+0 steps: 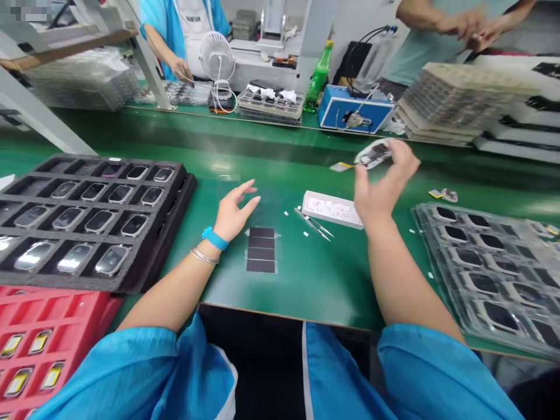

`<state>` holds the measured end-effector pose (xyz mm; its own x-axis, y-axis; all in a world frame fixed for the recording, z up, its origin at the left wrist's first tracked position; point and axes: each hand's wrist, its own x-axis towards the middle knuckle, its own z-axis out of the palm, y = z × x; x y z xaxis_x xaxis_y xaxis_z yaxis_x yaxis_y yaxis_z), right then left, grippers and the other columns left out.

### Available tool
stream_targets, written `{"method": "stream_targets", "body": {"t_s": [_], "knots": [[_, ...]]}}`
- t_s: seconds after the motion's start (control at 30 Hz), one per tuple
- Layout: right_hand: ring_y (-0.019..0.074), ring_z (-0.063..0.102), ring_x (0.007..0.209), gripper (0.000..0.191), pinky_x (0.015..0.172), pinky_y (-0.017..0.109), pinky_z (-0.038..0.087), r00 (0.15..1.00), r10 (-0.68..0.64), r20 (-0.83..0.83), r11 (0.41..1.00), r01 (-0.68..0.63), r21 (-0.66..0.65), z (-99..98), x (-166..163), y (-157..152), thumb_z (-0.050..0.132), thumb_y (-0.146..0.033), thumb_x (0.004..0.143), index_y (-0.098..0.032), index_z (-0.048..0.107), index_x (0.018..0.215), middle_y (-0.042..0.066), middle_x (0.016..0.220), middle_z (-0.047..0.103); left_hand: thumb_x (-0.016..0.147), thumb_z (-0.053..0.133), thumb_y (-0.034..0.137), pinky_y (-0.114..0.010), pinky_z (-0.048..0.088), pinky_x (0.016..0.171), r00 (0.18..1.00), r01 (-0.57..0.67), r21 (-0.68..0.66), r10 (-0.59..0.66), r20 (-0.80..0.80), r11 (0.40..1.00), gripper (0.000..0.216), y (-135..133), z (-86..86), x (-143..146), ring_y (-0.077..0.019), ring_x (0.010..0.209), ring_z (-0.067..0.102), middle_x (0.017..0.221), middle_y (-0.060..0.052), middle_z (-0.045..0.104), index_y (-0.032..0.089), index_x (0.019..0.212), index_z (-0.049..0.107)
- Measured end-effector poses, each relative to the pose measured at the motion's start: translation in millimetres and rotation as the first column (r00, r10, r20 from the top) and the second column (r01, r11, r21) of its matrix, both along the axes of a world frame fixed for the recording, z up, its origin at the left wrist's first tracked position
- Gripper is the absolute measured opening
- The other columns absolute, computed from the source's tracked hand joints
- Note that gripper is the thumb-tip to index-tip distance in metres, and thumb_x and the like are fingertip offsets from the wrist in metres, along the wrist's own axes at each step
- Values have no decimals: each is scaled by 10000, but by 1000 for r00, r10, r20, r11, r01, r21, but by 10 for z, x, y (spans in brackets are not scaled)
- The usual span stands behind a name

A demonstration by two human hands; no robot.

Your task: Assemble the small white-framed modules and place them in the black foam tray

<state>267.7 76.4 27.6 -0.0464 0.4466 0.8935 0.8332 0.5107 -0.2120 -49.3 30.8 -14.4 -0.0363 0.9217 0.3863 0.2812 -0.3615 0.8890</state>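
Note:
My right hand is raised over the green bench and pinches a small watch-like device with a yellow flex tail sticking out to its left. My left hand hovers with fingers spread, holding nothing, just above a sheet of dark rectangular strips. Tweezers lie on the bench between my hands, beside a small white tray.
A black foam tray with several devices sits at left, a red tray below it. Clear blister trays lie at right. Across the bench are a fan, green bottle, blue box, stacked trays and two other people.

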Motion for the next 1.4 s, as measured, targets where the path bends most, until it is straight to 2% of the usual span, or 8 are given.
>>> {"method": "stream_targets", "body": {"t_s": [0.1, 0.2, 0.3, 0.4, 0.53, 0.8, 1.07, 1.4], "knots": [[343, 466, 1268, 456, 1062, 587, 354, 968, 252, 8, 950, -245, -194, 100, -597, -441, 566, -312, 891, -260, 462, 1331, 127, 1314, 532, 790, 709, 508, -421, 487, 989, 937, 241, -194, -177, 300, 951, 542, -94, 84, 77, -244, 1082, 660, 1077, -110, 736, 186, 1225, 664], [300, 531, 1194, 439, 1027, 528, 430, 862, 504, -44, 789, -481, -382, 36, -992, -717, 594, -273, 879, -272, 480, 1304, 101, 1272, 586, 772, 718, 549, -402, 508, 959, 779, 539, -293, -334, 532, 790, 563, -160, 140, 118, -247, 1078, 669, 1120, -118, 727, 191, 1205, 680], [271, 546, 1185, 446, 1021, 493, 457, 787, 588, -186, 650, -596, -471, -125, -1125, -787, 624, -253, 862, -272, 487, 1287, 90, 1274, 599, 744, 758, 530, -376, 529, 911, 658, 711, -320, -434, 615, 626, 521, -176, 151, 116, -254, 1006, 694, 1095, -136, 732, 151, 1100, 723], [250, 536, 1230, 403, 1056, 488, 441, 755, 587, -292, 591, -646, -483, -255, -1109, -780, 635, -234, 856, -273, 517, 1239, 79, 1299, 602, 702, 826, 408, -347, 538, 877, 628, 753, -348, -452, 633, 559, 465, -160, 122, 103, -228, 935, 704, 1074, -133, 734, 133, 1064, 725], [238, 487, 1314, 352, 1091, 504, 410, 782, 546, -299, 629, -619, -470, -319, -1089, -830, 590, -166, 834, -263, 574, 1172, 78, 1408, 552, 626, 877, 245, -302, 552, 836, 636, 712, -348, -348, 689, 610, 516, -159, 79, 131, -172, 883, 703, 1002, -58, 735, 191, 1106, 695], [215, 685, 958, 42, 1072, 517, 428, 876, 417, -242, 817, -478, -322, -357, -1166, -918, 649, -265, 854, -254, 687, 842, 44, 1064, 742, 492, 919, 132, -265, 571, 802, 752, 535, -142, -392, 531, 833, 506, -233, 50, 240, -148, 866, 684, 940, -34, 719, 175, 928, 663], [202, 685, 920, 110, 1167, 572, 338, 895, 395, -209, 830, -445, -338, -337, -1150, -950, 625, -238, 847, -279, 722, 815, 12, 1102, 740, 500, 928, 203, -244, 579, 719, 823, 445, -68, -379, 422, 893, 505, -274, 37, 260, -152, 847, 677, 908, -25, 699, 195, 922, 650], [194, 705, 941, 129, 1137, 556, 403, 870, 404, -281, 822, -481, -306, -410, -1166, -915, 634, -204, 839, -268, 742, 807, 20, 1090, 744, 518, 924, 218, -226, 577, 737, 860, 368, -33, -326, 392, 929, 502, -282, -15, 303, -137, 875, 654, 943, -16, 669, 202, 937, 648]]}}
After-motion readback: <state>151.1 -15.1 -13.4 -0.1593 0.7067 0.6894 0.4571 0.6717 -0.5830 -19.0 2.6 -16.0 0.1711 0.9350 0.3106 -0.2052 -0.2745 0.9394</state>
